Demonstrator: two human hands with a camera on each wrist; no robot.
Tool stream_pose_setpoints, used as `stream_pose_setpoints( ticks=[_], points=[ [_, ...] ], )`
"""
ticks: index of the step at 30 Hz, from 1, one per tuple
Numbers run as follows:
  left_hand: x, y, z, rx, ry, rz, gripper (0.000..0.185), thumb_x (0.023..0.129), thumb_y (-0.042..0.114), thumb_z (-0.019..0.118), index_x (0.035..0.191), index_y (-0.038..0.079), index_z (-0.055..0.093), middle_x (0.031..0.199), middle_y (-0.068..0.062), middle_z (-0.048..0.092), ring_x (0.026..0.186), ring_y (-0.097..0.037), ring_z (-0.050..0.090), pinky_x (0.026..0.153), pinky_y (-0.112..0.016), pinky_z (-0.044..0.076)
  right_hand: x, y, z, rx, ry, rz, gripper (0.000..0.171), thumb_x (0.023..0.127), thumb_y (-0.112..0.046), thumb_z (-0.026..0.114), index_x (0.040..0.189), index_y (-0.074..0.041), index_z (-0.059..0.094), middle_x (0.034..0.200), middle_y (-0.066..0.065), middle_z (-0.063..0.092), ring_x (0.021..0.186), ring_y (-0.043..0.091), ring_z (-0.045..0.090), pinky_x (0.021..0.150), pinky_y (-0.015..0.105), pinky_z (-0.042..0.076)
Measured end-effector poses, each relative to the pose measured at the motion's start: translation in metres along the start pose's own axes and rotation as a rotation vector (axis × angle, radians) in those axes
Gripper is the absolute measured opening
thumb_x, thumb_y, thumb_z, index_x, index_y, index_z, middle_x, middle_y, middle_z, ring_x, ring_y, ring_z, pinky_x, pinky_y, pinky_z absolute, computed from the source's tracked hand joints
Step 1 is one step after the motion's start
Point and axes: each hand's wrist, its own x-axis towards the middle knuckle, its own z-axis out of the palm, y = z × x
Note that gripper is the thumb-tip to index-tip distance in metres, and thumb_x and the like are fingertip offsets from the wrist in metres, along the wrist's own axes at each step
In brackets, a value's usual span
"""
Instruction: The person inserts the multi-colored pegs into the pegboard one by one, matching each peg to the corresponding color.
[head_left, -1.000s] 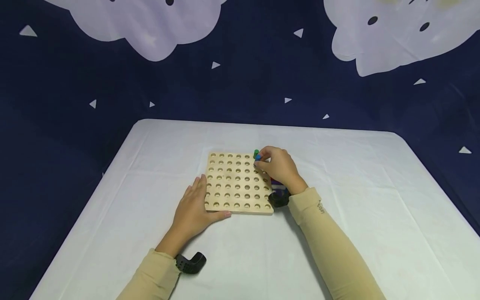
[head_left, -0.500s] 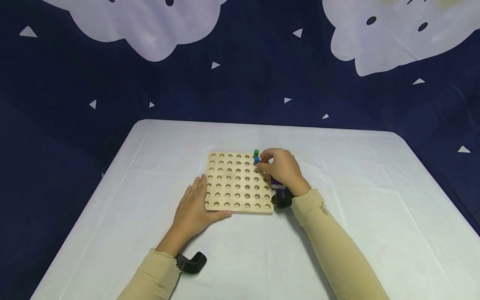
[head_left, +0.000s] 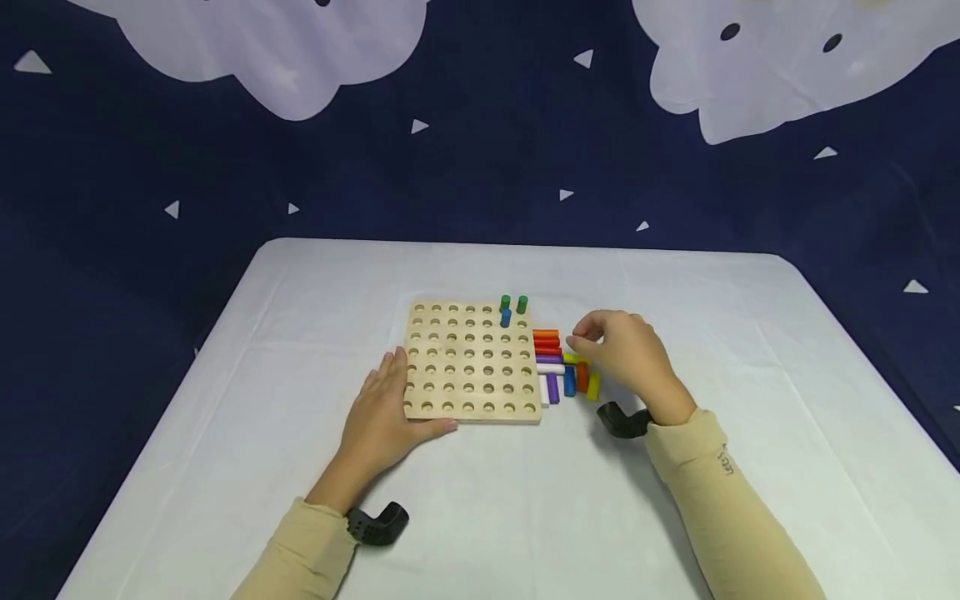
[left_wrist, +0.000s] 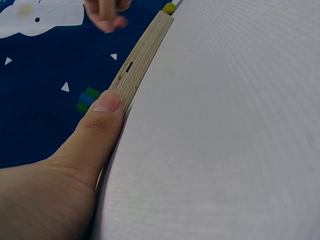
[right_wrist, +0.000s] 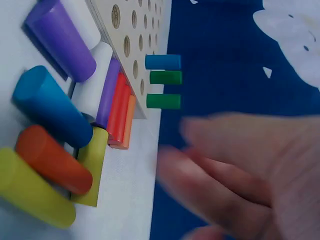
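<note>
A light wooden pegboard with rows of round holes lies on the table. My left hand rests against its left side, fingers straight, thumb along the front edge; in the left wrist view that thumb touches the layered edge. Two green pegs and one blue peg stand upright in holes at the board's far right corner. My right hand, its fingers loosely bent, hovers right of the board with nothing visible in it. Beneath and left of it lie loose coloured pegs, among them a purple peg and an orange peg.
The loose pegs lie close along the board's right side, including a yellow peg and red pegs. White cloth covers the table. A dark blue backdrop with cloud shapes hangs behind.
My right hand has let go of the blue peg, which stands in its hole, and has moved right, off the board. The loose pegs and a second green peg now show. My left hand stays put.
</note>
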Motion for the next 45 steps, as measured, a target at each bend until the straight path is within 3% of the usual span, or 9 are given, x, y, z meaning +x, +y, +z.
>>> stream_pose_setpoints(
  ticks=[4,8,22,26,33,38,42,45],
  points=[
    [0.001,0.0,0.0,0.002,-0.005,-0.001,0.137,0.065,0.072,0.078,0.157,-0.003,0.009,0.165,-0.02,0.013,0.155,-0.033,0.012,0.127,-0.048,0.01,-0.008,-0.001,0.001,-0.096,-0.126,-0.02,0.024,0.089,-0.033,0.072,0.1,-0.011,0.073,0.079,0.001,0.071,0.07,0.019,0.06,0.06,0.03,0.045],
    [0.001,0.0,0.0,0.009,-0.01,-0.003,0.137,0.066,0.072,0.078,0.157,-0.003,0.009,0.165,-0.019,0.013,0.155,-0.033,0.012,0.127,-0.048,0.01,-0.01,-0.005,0.006,-0.15,-0.17,-0.024,0.024,0.087,-0.03,0.075,0.102,-0.01,0.072,0.074,-0.002,0.069,0.066,0.016,0.06,0.058,0.029,0.045],
    [0.001,0.001,-0.001,0.012,-0.014,-0.006,0.135,0.067,0.07,0.078,0.157,-0.003,0.009,0.165,-0.02,0.014,0.155,-0.034,0.012,0.127,-0.048,0.011,-0.015,-0.014,0.015,-0.278,-0.166,-0.064,0.031,0.081,-0.028,0.081,0.102,-0.007,0.071,0.076,0.001,0.065,0.068,0.02,0.055,0.054,0.03,0.041],
    [0.002,0.0,0.0,0.01,-0.012,-0.002,0.136,0.067,0.071,0.078,0.157,-0.003,0.01,0.165,-0.019,0.014,0.155,-0.033,0.012,0.127,-0.048,0.011,-0.017,-0.015,0.016,-0.311,-0.174,-0.07,0.025,0.08,-0.026,0.082,0.094,-0.009,0.071,0.074,0.001,0.063,0.067,0.02,0.054,0.054,0.031,0.039],
    [0.001,-0.001,0.001,0.013,-0.013,-0.007,0.136,0.066,0.07,0.079,0.157,-0.003,0.01,0.165,-0.019,0.013,0.155,-0.034,0.012,0.127,-0.049,0.011,-0.017,-0.015,0.019,-0.339,-0.216,-0.083,0.025,0.08,-0.024,0.082,0.074,-0.011,0.062,0.063,0.0,0.046,0.063,0.018,0.048,0.054,0.029,0.031],
    [0.001,-0.002,0.001,0.012,-0.006,-0.002,0.135,0.066,0.07,0.079,0.157,-0.003,0.011,0.165,-0.019,0.014,0.155,-0.034,0.013,0.127,-0.049,0.012,-0.016,-0.012,0.011,-0.296,-0.241,-0.088,0.019,0.081,-0.025,0.08,0.089,-0.01,0.071,0.073,0.0,0.059,0.068,0.018,0.052,0.057,0.03,0.038],
    [0.001,-0.001,0.001,0.01,-0.003,0.001,0.135,0.066,0.07,0.079,0.157,-0.003,0.011,0.165,-0.019,0.015,0.155,-0.034,0.013,0.127,-0.05,0.012,-0.015,-0.008,0.0,-0.242,-0.26,-0.084,0.031,0.085,-0.028,0.077,0.108,-0.008,0.072,0.084,0.0,0.067,0.073,0.018,0.057,0.062,0.031,0.045],
    [0.002,-0.001,0.001,0.007,-0.003,0.003,0.135,0.066,0.07,0.079,0.157,-0.003,0.011,0.165,-0.019,0.015,0.155,-0.034,0.013,0.127,-0.05,0.011,-0.012,-0.003,-0.007,-0.207,-0.224,-0.086,0.035,0.088,-0.03,0.075,0.115,-0.007,0.069,0.089,0.0,0.07,0.078,0.019,0.06,0.065,0.033,0.049]
  ],
)
